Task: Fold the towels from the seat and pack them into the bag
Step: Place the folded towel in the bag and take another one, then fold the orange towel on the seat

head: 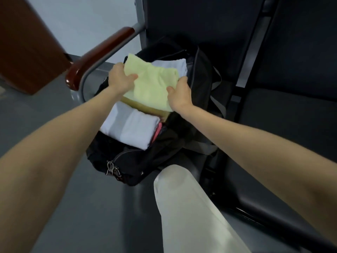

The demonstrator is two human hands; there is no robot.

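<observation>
Both hands, left (121, 77) & right (179, 94), pinch soft pale-green terry towel (151, 84), long axis running front-back over open black fabric bag (135, 161) w/ folded white towels (131, 125).

Pale yellow-green towel (153, 84), black bag (138, 167)

The open black fabric duffel bag (145, 161) sat on the dark padded seat (273, 110), close against the curved metal armrest with a polished reddish wooden cap (102, 52) on its left. Inside the bag, a folded white towel (131, 126) lay at the near end and another folded white cloth (173, 64) at the far end. Between them, on top of a tan folded item (155, 110), lay the pale yellow-green towel (153, 84). The left hand (121, 77) held its left edge, the right hand (179, 94) its right edge. A leg in pale trousers (187, 207) stood in front of the bag, to the right. Behind the bag rose the dark seat back (200, 19).
</observation>
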